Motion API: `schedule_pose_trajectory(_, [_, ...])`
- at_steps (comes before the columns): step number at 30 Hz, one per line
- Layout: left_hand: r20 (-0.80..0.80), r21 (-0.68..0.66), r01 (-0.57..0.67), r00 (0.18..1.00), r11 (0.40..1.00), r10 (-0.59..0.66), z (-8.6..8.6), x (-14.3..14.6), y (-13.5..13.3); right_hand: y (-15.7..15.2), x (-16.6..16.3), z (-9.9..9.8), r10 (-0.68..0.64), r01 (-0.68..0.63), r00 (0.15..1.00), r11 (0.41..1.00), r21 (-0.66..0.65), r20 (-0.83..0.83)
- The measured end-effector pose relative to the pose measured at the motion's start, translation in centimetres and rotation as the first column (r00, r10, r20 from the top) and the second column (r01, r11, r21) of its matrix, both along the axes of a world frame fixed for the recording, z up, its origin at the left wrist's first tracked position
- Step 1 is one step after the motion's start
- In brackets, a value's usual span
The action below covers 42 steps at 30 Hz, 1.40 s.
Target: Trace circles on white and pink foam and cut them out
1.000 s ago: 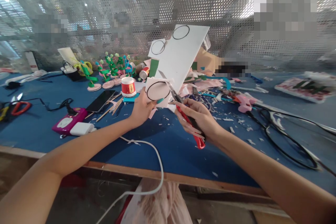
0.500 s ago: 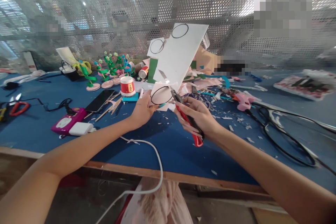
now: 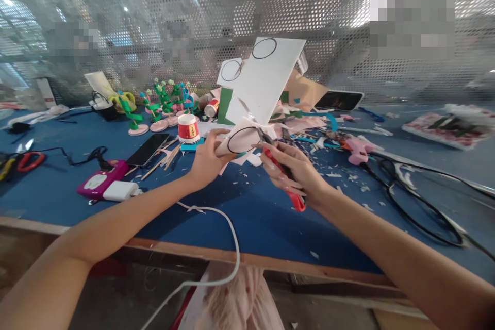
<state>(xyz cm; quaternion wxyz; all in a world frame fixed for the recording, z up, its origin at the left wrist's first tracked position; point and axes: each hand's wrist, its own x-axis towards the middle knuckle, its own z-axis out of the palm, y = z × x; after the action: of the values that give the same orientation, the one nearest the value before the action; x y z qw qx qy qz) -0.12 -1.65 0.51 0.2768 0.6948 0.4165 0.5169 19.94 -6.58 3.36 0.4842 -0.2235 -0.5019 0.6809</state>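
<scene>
My left hand [image 3: 211, 162] pinches a piece of white card [image 3: 242, 136] marked with a black-drawn oval, bending it slightly. In my right hand [image 3: 292, 167] are red-and-black handled pliers [image 3: 296, 198], their dark jaws at the right edge of the card beside the oval. Whether the jaws are fully closed on the card, I cannot tell. Behind my hands a larger white sheet [image 3: 266, 80] leans upright with another drawn circle near its top. A smaller white card [image 3: 231, 70] with a circle stands at its left.
Paper cups [image 3: 188, 129], green spiral paper plants [image 3: 133, 113] and a phone [image 3: 149, 149] lie left. A purple power socket [image 3: 102, 180] with a white plug is nearer. Rightward are paper scraps, a pink glue gun [image 3: 358, 150], black cable [image 3: 406, 201]; red-handled scissors [image 3: 31, 161] lie far left.
The card in my left hand has tilted and bent, its oval turned slightly. The pliers have shifted a little right, with their handles swung rightward.
</scene>
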Motion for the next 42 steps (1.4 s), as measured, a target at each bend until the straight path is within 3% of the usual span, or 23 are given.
schedule_pose_trajectory(4, [0.253, -0.121, 0.045, 0.967, 0.992, -0.012, -0.7, 0.6, 0.0, 0.9, 0.8, 0.0, 0.047, -0.058, 0.994, 0.991, -0.117, -0.102])
schedule_pose_trajectory(8, [0.284, -0.162, 0.105, 0.957, 0.981, -0.056, -1.5, 1.5, -0.1, 1.0, 0.6, 0.0, 0.090, -0.114, 0.985, 0.980, -0.163, -0.145])
schedule_pose_trajectory(13, [0.342, -0.097, 0.081, 0.939, 0.992, -0.043, -1.3, 1.8, -0.4, 0.4, -0.2, -0.1, 0.139, -0.152, 0.985, 0.981, -0.124, -0.101])
schedule_pose_trajectory(21, [0.296, -0.034, 0.054, 0.954, 0.998, -0.042, -1.2, 1.6, -0.2, 1.0, 0.2, -0.7, 0.270, -0.280, 0.958, 0.953, -0.112, -0.102])
schedule_pose_trajectory(26, [0.347, -0.027, 0.040, 0.937, 0.999, -0.028, -1.1, 1.0, 0.8, 1.1, 0.2, -0.8, 0.313, -0.319, 0.947, 0.941, -0.116, -0.071])
schedule_pose_trajectory(42, [0.193, -0.039, 0.106, 0.977, 0.994, -0.096, -1.0, 0.4, 0.7, 0.6, 0.5, 0.1, 0.239, -0.237, 0.971, 0.962, -0.134, 0.000])
